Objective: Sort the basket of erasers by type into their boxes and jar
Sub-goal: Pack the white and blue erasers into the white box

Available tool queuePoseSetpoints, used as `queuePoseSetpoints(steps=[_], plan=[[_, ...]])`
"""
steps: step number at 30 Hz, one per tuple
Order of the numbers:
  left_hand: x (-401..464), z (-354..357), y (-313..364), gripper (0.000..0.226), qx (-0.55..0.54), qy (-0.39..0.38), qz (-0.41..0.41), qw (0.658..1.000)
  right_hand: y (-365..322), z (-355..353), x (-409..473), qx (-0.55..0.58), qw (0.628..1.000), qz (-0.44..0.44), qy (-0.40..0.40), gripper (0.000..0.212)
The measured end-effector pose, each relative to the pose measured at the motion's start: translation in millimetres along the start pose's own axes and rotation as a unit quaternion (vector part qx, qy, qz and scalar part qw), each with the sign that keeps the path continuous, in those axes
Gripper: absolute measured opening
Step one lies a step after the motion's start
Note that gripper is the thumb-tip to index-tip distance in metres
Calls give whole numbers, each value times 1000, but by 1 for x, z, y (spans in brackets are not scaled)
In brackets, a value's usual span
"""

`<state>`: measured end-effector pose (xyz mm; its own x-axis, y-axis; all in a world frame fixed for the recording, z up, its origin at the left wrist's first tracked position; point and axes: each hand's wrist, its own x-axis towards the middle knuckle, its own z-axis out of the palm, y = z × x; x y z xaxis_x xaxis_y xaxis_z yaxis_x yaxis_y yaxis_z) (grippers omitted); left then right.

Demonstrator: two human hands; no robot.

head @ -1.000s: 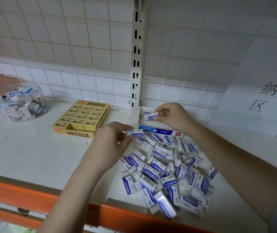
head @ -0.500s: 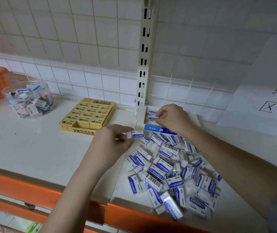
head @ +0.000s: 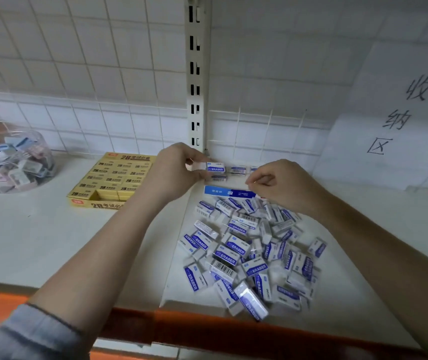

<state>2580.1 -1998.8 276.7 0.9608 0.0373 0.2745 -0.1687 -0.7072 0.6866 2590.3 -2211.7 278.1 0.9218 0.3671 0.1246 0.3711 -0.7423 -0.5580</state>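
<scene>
Your left hand [head: 172,172] fingers pinch one white-and-blue eraser [head: 211,167] at its left end, holding it level at the back of the shelf [head: 39,237], just above the open blue-fronted box [head: 229,191]. Your right hand [head: 283,187] sits just to the right, over the box's right end; its fingers are curled w/ thumb and forefinger tips close together, but you can't tell from here whether they hold anything. A few erasers already lie in a row inside the box, beside the held one. In front of the box, btwn your forearms, a loose pile of blue-label erasers [head: 249,258] spreads toward the orange shelf edge [head: 207,326]. Left of your left hand lies a flat yellow box [head: 111,183] of yellow 2B erasers, nearly full, w/ a gap in its front row. Far left stands a clear jar [head: 13,162] holding mixed small erasers. Behind it all is a white tiled wall w/ a slotted upright post [head: 196,74]; a paper sign [head: 394,118] w/ handwritten characters hangs at right.
</scene>
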Motion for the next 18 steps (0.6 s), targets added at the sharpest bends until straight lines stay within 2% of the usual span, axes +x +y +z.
queuePoseSetpoints(steps=[4, 7, 13, 15, 18], plan=[[31, 16, 6, 15, 60, -59, -4, 996, 1, -14, -29, -25, 999, 13, -41, 10], [42, 28, -2, 24, 116, -92, -13, 989, 4, -16, -44, -55, 994, 29, -88, 8], [46, 37, -6, 21, 253, -62, 1, 966, 2, -9, -56, -64, 992, 46, -102, 6], [45, 39, -3, 16, 310, -52, 8, 949, 0, -8, -57, -61, 993, 56, -90, 14], [44, 42, 1, 23, 346, -46, 8, 937, -5, -8, -60, -52, 994, 71, -70, 32]])
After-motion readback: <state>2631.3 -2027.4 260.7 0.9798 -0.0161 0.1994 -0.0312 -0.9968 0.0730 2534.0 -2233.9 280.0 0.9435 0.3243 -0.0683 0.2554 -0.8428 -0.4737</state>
